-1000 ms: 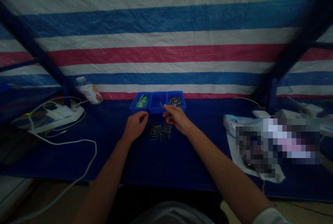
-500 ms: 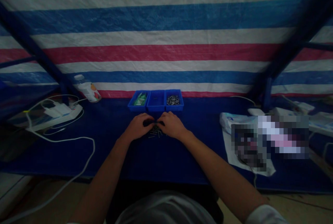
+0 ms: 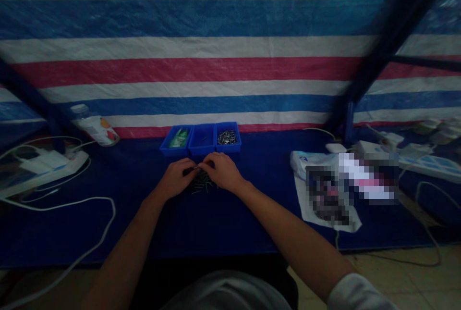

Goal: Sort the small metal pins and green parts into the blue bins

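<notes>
Just in front of three joined blue bins, my left hand [image 3: 177,178] and my right hand [image 3: 222,171] meet over a small pile of metal screws or nails [image 3: 202,183] on the blue table. Both hands are closed in pinches, fingertips together around something small that I cannot make out. The left bin [image 3: 164,150] holds green-and-white packets. In the middle bin [image 3: 202,142] lies a small dark piece. Many metal screws or nails fill the right bin [image 3: 228,148].
A bottle [image 3: 96,129] leans at the back left, near a white power strip [image 3: 77,162] and a long white cable [image 3: 108,233]. On the right lie a white plastic bag [image 3: 300,190], blurred items and another power strip [image 3: 428,167].
The view has turned slightly right, so the bins, bottle and bag appear further left. My fingertips have come together above the pile.
</notes>
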`<action>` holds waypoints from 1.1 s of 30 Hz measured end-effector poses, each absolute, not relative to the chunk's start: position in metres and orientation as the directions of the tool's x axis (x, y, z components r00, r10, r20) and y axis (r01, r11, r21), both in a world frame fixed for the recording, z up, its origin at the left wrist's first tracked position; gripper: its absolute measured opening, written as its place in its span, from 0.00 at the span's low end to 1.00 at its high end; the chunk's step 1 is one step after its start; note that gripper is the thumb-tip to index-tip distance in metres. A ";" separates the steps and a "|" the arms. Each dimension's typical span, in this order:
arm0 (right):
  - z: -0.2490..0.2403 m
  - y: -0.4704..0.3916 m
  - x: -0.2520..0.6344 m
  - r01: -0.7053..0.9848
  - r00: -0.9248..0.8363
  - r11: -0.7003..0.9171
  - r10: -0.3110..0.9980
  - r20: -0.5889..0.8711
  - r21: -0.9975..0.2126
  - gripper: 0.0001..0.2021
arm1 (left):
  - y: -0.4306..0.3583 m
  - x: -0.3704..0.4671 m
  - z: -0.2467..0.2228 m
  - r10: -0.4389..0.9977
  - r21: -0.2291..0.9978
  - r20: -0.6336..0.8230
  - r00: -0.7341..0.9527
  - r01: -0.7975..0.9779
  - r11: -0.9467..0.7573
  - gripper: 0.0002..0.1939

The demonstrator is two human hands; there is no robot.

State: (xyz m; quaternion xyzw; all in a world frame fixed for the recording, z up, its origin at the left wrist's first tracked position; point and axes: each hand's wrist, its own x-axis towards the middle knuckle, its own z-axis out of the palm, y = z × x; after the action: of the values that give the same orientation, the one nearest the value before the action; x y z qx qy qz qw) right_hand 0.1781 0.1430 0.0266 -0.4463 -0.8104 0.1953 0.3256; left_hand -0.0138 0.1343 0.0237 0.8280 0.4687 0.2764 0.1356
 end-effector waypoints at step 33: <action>0.026 0.143 0.189 0.722 -0.545 0.584 0.810 0.216 -0.371 0.12 | 0.136 -0.019 0.020 0.897 0.490 0.276 0.345 0.753 -0.440 0.09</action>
State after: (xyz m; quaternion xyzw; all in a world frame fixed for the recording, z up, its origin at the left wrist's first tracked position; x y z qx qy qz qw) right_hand 0.1894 0.1425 0.0256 -0.4398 -0.8708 0.1198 0.1843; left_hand -0.0192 0.1358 0.0202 0.8080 0.5105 0.2591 0.1396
